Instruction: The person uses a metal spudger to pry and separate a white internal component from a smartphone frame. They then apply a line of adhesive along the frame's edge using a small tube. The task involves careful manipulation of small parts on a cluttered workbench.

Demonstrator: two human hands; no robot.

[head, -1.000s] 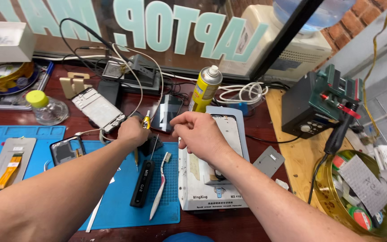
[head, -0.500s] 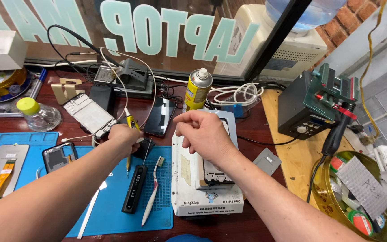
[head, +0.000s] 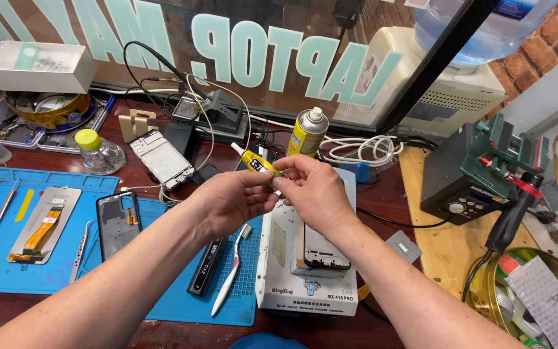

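My left hand (head: 230, 199) and my right hand (head: 314, 192) meet above the bench and together hold a small yellow glue tube (head: 256, 161) with a white nozzle pointing up and to the left. The left hand grips the tube's body; the right hand pinches its lower end. Under the right hand a white heating machine (head: 305, 284) carries a phone frame (head: 321, 249) lying flat. A white toothbrush (head: 228, 274) and a black bar-shaped tool (head: 206, 268) lie on the blue mat (head: 8, 278) below my left hand.
A phone back cover (head: 117, 220), a screen with an orange flex cable (head: 43, 226) and tweezers (head: 80, 249) lie on the mat. A yellow spray can (head: 307, 132), cables, a small bottle (head: 95, 150) and another frame (head: 161, 158) stand behind. A soldering station (head: 479, 174) is at right.
Both hands have risen from the bench. The yellow glue tube, held low in my left hand before, is now lifted between both hands. The view has shifted so everything sits further right.
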